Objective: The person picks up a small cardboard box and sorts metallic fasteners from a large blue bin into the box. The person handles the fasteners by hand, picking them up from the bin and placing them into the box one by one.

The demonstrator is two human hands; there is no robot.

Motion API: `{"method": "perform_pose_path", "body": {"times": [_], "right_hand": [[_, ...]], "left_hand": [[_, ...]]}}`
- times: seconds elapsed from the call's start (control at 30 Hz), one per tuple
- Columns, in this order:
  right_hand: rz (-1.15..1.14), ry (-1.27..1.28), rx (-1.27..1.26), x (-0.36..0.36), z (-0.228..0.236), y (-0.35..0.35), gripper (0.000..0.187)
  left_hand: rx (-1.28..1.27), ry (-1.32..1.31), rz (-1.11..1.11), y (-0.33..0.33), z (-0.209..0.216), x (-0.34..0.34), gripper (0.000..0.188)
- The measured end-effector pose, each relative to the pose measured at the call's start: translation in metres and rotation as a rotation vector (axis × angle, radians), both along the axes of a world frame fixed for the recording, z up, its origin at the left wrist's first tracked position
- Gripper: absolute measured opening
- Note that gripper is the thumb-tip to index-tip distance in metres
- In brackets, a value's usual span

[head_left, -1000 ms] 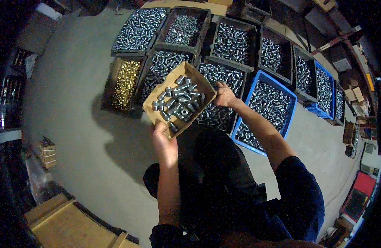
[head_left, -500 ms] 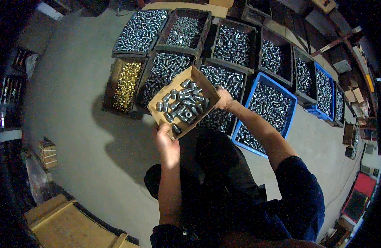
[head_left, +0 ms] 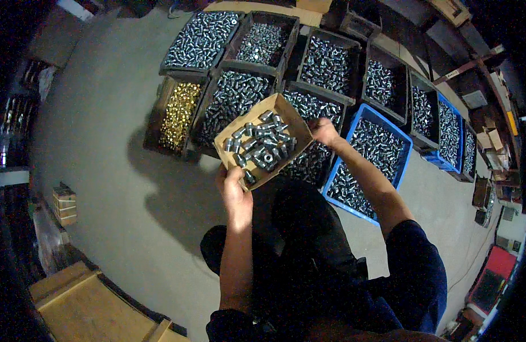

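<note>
A shallow cardboard box hangs tilted between my hands, above the crates. Several dark metal fittings lie loose inside it. At the near left corner my left hand grips the wall, thumb over the rim. My right hand is closed on the right edge; its fingertips are partly hidden behind the cardboard. Under and beyond the box stand a dark crate of silver fittings and another dark crate of silver fittings, partly covered by the box.
Brass-coloured fittings fill a dark crate on the left. A blue crate of metal fittings stands right of my right forearm. More crates line the back and right. A wooden crate is at lower left, a strapped bundle beyond it.
The cardboard box and both hands have shifted slightly right in the picture. The crates have also slid a little right in view. Both hands keep their hold.
</note>
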State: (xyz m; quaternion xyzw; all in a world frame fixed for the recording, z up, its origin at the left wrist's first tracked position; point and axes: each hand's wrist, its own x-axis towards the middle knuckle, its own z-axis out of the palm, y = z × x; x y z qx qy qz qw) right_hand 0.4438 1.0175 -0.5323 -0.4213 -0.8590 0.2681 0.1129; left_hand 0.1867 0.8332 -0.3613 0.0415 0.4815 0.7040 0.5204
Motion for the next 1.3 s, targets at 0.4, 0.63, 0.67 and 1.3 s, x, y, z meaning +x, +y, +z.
{"method": "perform_pose_path", "body": {"times": [0.4,0.63,0.67,1.3], "right_hand": [[0.284,0.509,0.088,-0.070,0.246,-0.043,0.024],[0.432,0.622,0.064,-0.075,0.264,-0.055,0.028],[0.318,0.633,-0.007,-0.065,0.258,-0.046,0.027],[-0.084,0.301,-0.481,0.018,-0.046,-0.061,0.037]], "left_hand": [[0.079,-0.075,-0.098,0.003,-0.016,-0.009,0.046],[0.067,-0.066,-0.100,-0.001,-0.017,-0.006,0.050],[0.061,-0.061,-0.067,-0.004,-0.014,-0.008,0.050],[0.081,-0.071,-0.028,0.000,-0.013,-0.003,0.050]]}}
